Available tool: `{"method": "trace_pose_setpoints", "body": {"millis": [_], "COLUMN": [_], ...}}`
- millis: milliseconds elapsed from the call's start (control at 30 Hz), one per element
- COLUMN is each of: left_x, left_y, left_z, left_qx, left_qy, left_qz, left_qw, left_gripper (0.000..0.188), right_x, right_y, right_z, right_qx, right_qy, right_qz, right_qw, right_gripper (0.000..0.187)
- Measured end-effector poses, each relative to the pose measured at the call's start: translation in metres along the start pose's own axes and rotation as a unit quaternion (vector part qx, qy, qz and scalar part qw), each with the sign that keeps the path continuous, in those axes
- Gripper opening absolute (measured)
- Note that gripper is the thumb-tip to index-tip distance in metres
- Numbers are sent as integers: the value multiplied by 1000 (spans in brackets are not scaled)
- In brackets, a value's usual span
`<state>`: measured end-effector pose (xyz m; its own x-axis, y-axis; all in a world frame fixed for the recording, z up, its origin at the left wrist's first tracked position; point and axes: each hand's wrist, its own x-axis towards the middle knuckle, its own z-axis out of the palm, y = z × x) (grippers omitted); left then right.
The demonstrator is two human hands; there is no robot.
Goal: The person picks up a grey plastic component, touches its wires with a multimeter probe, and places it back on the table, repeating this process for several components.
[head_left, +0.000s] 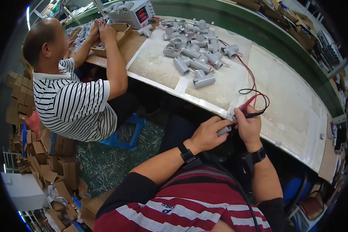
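Observation:
My left hand (209, 134) is closed around a grey plastic pipe-like fitting (224, 131) at the front edge of the workbench, and my fingers cover most of it. Close beside it, my right hand (249, 129) grips a red test probe (248, 103) and a black test probe (256, 114). The probe tips meet the fitting's end near my left fingertips, but whether they touch it is too small to tell. From the probes, a red and black test lead (252, 79) runs back across the bench. Beyond my hands lies a heap of grey T-shaped fittings (197, 54) with thin wires.
A power supply box (133, 15) with a red digital display stands at the far left of the bench (284, 92). At left, a co-worker (71, 89) in a striped shirt handles grey parts over a cardboard box (121, 34). A blue stool (132, 133) and stacked cartons (63, 170) occupy the floor.

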<state>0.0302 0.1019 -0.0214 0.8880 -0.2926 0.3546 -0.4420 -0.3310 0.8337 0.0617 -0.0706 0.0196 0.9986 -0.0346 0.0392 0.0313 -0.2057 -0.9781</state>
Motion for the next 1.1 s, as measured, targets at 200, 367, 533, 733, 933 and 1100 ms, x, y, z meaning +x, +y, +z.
{"method": "trace_pose_setpoints", "body": {"millis": [200,367,533,733,933,1100], "left_x": [3,4,1,9,5,6], "left_y": [2,1,1,6,-3,-2], "left_z": [-2,1,1,1,-5,-7], "left_qx": [2,0,-2,-52,-23,0], "left_qy": [2,10,8,19,17,1], "left_qz": [0,6,2,-34,-31,-51], "left_qw": [1000,1000,1000,998,999,999], "left_gripper": [45,45,45,45,44,45], "right_x": [4,4,1,11,0,2], "right_y": [13,16,14,25,8,0], "right_z": [2,1,2,1,-2,-5], "right_qx": [-41,-69,-68,-140,16,21], "right_qy": [14,19,25,37,12,6], "right_qz": [-82,-116,-112,-285,-9,16], "right_qw": [996,991,991,948,1000,1000], "right_gripper": [12,12,12,11,12,12]}}
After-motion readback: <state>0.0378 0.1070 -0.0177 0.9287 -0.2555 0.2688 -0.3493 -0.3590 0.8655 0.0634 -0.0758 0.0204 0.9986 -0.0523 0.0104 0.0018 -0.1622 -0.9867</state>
